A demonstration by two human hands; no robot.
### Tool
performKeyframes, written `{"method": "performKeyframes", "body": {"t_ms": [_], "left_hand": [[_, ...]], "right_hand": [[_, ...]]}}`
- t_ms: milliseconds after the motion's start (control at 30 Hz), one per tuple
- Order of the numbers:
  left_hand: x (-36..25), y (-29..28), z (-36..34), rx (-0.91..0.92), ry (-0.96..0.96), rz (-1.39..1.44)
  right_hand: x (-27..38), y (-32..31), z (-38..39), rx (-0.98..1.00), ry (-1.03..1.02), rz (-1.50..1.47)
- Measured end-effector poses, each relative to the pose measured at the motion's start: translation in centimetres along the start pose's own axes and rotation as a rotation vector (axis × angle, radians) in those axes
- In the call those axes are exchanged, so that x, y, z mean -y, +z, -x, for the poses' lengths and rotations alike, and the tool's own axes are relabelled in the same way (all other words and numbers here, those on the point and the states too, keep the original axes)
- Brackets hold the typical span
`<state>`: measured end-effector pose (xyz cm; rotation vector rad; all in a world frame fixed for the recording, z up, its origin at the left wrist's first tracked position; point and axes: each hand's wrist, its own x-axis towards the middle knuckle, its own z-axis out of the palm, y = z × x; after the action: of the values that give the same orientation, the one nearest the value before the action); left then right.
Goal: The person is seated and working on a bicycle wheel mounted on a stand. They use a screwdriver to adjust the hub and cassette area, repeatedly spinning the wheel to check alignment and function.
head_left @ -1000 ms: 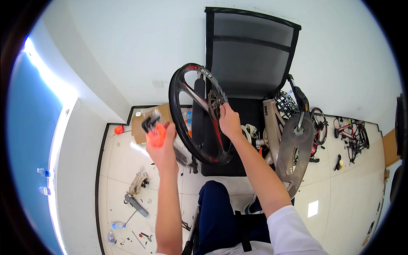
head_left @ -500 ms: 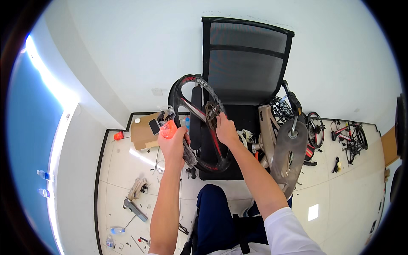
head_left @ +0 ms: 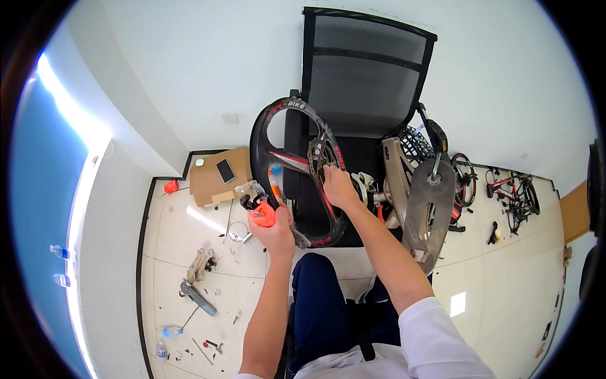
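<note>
While your right hand (head_left: 341,189) is clamped on the black spoked wheel (head_left: 293,162) near its hub (head_left: 319,153), in front of the mesh-backed chair (head_left: 366,95), your left hand (head_left: 276,236) is closed around an orange bundle (head_left: 262,216) beside the rim (head_left: 258,151).

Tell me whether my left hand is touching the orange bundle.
Touching. The head view shows your left hand closed around the lower part of the orange bundle.

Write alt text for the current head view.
A person's right hand grips a black spoked wheel near its hub, while the left hand holds an orange item near the rim. Beyond stands a black mesh chair; a phone lies on cardboard at left.
</note>
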<state>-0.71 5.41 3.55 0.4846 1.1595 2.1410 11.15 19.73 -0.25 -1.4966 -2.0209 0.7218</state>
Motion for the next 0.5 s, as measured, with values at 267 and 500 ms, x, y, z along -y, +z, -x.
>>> {"method": "performKeyframes", "body": {"t_ms": [267, 500], "left_hand": [[1.2, -0.3, 1.3, -0.105, -0.027, 0.126], [3.4, -1.0, 2.8, -0.092, -0.034, 0.199]], "right_hand": [[-1.2, 0.1, 1.8, -0.065, 0.063, -0.061], [-0.9, 0.0, 2.6, -0.083, 0.104, 0.090]]}}
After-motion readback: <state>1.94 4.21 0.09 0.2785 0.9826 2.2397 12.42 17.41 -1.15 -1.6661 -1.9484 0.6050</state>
